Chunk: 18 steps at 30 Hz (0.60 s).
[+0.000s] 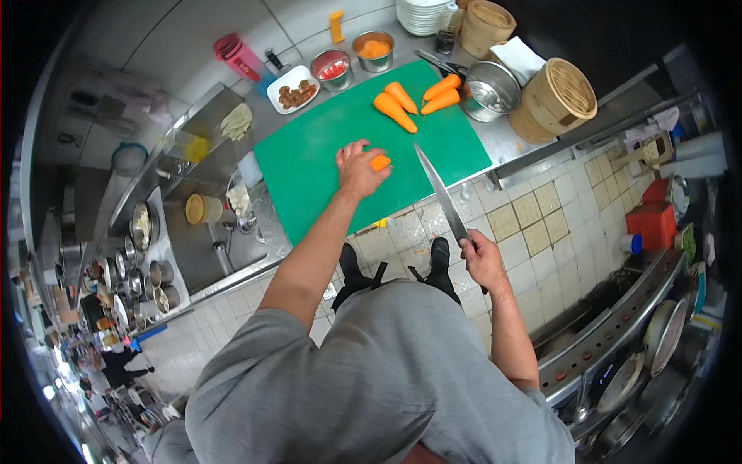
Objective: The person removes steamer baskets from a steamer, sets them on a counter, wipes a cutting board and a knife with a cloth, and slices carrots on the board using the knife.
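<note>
On the green cutting board (309, 147), my left hand (362, 168) is closed around a small orange carrot piece (379, 162). The handle of a long knife (440, 185) is in my right hand (482, 259), to the right of the board's front edge. Its blade points up and left, with the tip over the board, apart from my left hand. Several peeled carrots (396, 113) lie near the board's back right edge.
Behind the board stand a white dish of brown food (294, 89), a metal bowl of red pieces (332, 69) and one of orange pieces (374, 51). An empty metal bowl (490, 90) and bamboo steamers (553, 99) stand right; a sink (209, 255) is left.
</note>
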### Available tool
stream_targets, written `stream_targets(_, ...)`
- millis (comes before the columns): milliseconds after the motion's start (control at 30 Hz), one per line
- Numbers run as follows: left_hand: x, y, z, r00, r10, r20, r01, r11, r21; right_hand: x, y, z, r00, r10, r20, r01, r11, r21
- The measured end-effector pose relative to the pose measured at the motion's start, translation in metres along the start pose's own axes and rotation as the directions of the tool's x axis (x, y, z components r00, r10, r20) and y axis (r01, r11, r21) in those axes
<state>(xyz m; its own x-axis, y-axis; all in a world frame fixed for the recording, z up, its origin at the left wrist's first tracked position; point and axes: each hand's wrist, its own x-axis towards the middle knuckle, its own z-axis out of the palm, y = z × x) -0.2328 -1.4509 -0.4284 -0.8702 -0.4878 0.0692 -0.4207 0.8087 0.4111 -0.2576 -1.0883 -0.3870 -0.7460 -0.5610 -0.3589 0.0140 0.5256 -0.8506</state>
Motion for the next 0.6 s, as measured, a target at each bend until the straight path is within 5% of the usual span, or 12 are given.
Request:
stream_targets(200, -0.009, -0.008, 0.006, 0.995, 0.068, -0.067, -0.068, 0.998, -0.003, 0.006, 0.007, 0.012, 0.999, 0.028, 0.024, -0.029, 0.999, 0.018)
stream_targets(400, -0.026, -0.011, 0.006, 0.993, -0.006, -0.121, 0.008, 1.000, 0.011, 0.022, -0.002, 0.021, 0.983, -0.178, 0.051, 0.183, 0.974, -0.137)
stream_targets(500, -0.026, -0.008, -0.004, 0.997, -0.074, -0.025, 0.074, 0.997, -0.025, 0.046, -0.031, 0.028, 0.995, -0.100, 0.021, 0.102, 0.956, -0.275)
stream_targets(600, -0.031, -0.011, -0.019, 0.997, -0.067, 0.029, 0.068, 0.997, -0.030, 0.090, -0.047, 0.043, 0.940, -0.338, -0.043, 0.243, 0.755, -0.609)
